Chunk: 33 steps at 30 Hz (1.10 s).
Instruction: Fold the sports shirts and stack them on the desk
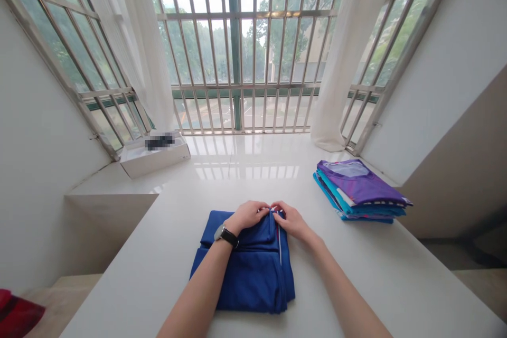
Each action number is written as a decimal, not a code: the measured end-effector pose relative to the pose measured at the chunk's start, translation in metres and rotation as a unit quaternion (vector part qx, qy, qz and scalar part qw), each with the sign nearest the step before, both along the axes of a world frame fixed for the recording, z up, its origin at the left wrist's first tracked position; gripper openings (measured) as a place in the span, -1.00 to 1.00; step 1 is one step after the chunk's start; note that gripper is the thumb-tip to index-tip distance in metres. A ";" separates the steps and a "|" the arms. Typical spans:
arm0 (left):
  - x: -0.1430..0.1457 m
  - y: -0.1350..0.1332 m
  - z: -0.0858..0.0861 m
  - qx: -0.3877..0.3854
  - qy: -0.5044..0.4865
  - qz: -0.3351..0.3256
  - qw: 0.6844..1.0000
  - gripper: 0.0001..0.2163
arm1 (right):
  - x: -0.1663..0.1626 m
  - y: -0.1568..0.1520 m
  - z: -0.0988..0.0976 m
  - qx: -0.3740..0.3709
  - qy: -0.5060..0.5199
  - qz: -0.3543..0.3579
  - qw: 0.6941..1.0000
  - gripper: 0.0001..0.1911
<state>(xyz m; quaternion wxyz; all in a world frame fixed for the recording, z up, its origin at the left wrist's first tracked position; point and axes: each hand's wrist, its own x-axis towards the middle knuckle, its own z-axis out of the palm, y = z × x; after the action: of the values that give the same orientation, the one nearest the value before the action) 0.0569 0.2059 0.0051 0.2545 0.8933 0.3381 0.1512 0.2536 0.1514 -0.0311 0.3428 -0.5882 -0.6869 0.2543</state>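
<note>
A folded blue garment [253,269] with a thin white stripe lies on the white table [356,274] in front of me. My left hand [249,214], with a black watch at the wrist, rests on the garment's far edge with fingers curled and pinching the cloth. My right hand [291,219] pinches the same far edge just beside it; the fingertips of both hands nearly touch.
A stack of folded purple and turquoise garments [358,190] sits at the right of the table. A white open box [154,154] stands on the window ledge at the back left. Barred windows and white curtains lie behind. A red item [16,314] shows at bottom left.
</note>
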 end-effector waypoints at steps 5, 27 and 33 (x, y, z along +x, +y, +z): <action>0.008 -0.004 0.000 -0.020 -0.049 0.025 0.998 -0.74 | -0.001 0.001 -0.001 0.003 0.038 -0.003 0.999 -0.71; 0.014 0.001 -0.007 -0.031 -0.149 0.034 0.988 -0.81 | -0.002 -0.001 0.010 -0.012 0.064 0.036 0.997 -0.65; -0.021 -0.003 0.013 0.040 -0.015 0.068 0.997 -0.79 | -0.006 -0.002 0.010 -0.006 0.052 0.044 0.998 -0.62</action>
<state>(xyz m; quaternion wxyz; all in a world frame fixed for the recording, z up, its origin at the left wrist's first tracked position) 0.0359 0.2029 0.0181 0.2124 0.8752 0.3882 0.1953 0.2479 0.1490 -0.0215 0.3633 -0.5457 -0.6914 0.3037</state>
